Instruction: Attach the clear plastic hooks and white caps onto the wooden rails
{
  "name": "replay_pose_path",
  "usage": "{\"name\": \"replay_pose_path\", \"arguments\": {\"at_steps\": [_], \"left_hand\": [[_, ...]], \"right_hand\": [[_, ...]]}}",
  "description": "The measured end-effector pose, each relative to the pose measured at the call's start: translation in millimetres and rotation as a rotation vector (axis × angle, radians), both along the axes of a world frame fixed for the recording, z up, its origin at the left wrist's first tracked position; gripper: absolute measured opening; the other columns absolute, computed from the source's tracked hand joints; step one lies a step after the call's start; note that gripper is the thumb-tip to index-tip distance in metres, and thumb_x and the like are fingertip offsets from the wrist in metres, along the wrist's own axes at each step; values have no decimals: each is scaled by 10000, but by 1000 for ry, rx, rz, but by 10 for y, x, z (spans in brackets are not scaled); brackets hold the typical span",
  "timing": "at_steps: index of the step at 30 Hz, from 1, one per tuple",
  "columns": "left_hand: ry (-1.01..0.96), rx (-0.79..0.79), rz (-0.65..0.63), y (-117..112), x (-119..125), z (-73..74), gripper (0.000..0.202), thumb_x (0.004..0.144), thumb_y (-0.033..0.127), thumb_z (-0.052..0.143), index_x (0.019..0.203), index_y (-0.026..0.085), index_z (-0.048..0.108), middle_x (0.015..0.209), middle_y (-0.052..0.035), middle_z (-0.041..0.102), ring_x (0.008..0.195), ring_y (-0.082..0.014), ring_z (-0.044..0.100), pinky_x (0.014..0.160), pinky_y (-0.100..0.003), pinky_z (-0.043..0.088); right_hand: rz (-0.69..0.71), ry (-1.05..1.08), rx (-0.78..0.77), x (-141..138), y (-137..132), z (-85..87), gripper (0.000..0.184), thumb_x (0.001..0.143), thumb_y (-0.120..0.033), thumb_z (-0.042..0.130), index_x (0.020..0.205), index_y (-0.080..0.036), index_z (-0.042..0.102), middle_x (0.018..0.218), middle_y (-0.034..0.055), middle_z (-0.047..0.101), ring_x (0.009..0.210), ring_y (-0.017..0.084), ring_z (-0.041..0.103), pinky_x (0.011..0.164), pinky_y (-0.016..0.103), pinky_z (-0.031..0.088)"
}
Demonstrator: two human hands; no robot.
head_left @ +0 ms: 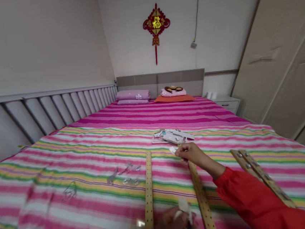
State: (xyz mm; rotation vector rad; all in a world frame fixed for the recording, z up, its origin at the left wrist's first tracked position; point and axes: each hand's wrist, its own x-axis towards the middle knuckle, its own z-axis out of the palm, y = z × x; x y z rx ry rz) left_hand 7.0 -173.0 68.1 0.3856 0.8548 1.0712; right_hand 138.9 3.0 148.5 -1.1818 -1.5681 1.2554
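My right hand (188,153), in a red sleeve, reaches over the far end of the right-hand perforated wooden strip (202,199). Its fingers are pinched together at a small white piece (173,150). Close to the bottom edge, my left hand (172,225) is smeared by motion, its fingers curled around a blurred whitish piece (183,204) whose kind I cannot make out. That hand lies between the right strip and a second perforated wooden strip (148,187) on the left. Both strips lie roughly parallel on the striped bedspread (97,213).
Left of the strips lie small clear plastic pieces (130,181) and thin wire-like pieces (70,190). A pile of packets (172,136) lies farther back. To the right are two wooden strips with metal fittings (263,175). A slatted rail (68,106) borders the bed's left side.
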Motion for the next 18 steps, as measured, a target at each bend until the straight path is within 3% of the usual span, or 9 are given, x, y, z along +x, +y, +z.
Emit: {"name": "replay_pose_path", "arguments": {"at_steps": [3, 5, 8, 10, 13, 16, 18], "left_hand": [[274, 128, 275, 12, -714, 153, 276, 565, 325, 812, 732, 130, 713, 622, -48, 667, 594, -156, 633, 595, -256, 532], [493, 213, 388, 33, -1146, 226, 278, 584, 289, 798, 821, 159, 731, 806, -69, 725, 764, -211, 672, 699, -282, 547], [834, 380, 507, 85, -1645, 221, 228, 598, 198, 777, 820, 234, 743, 966, -45, 720, 999, -228, 629, 876, -260, 501], [941, 469, 512, 133, -1884, 107, 244, 618, 150, 748, 840, 252, 748, 985, -59, 711, 1045, -226, 606, 961, -257, 447], [1057, 632, 425, 228, -2182, -191, 316, 682, 142, 684, 970, 267, 723, 1080, -74, 685, 1092, -231, 587, 1032, -312, 395], [1406, 947, 314, 349, -2447, -493, 370, 792, 156, 556, 1131, 274, 645, 1150, -58, 657, 1102, -220, 586, 1000, -391, 443], [1643, 1111, 280, 423, -2576, -618, 412, 846, 137, 481, 1217, 288, 576, 1178, -59, 641, 1106, -206, 580, 954, -399, 479]], "right_hand": [[87, -14, 22, -407, -191, -155, 95, 618, -231, 666, 559, -173, 621, 368, -45, 537, 351, 126, 505, 389, 233, 391], [170, -47, 78, -696, -334, -297, 86, 655, -195, 640, 572, -178, 625, 398, -50, 533, 376, 129, 514, 400, 229, 386], [238, -192, 374, -1096, -557, -502, 153, 667, -58, 614, 576, -180, 630, 525, -30, 574, 519, 130, 557, 491, 216, 395], [267, -333, 577, -1317, -692, -612, 195, 692, -10, 596, 597, -177, 624, 623, -10, 593, 629, 137, 577, 562, 215, 406], [324, -612, 784, -1568, -843, -744, 177, 793, -36, 540, 721, -175, 622, 785, 23, 611, 664, 136, 575, 576, 220, 410], [371, -866, 956, -1732, -931, -851, 176, 831, -30, 492, 851, -167, 600, 875, 54, 610, 679, 153, 574, 570, 243, 420], [391, -951, 1023, -1797, -959, -911, 165, 825, -22, 495, 868, -155, 582, 888, 74, 605, 708, 174, 576, 581, 266, 434]]}}
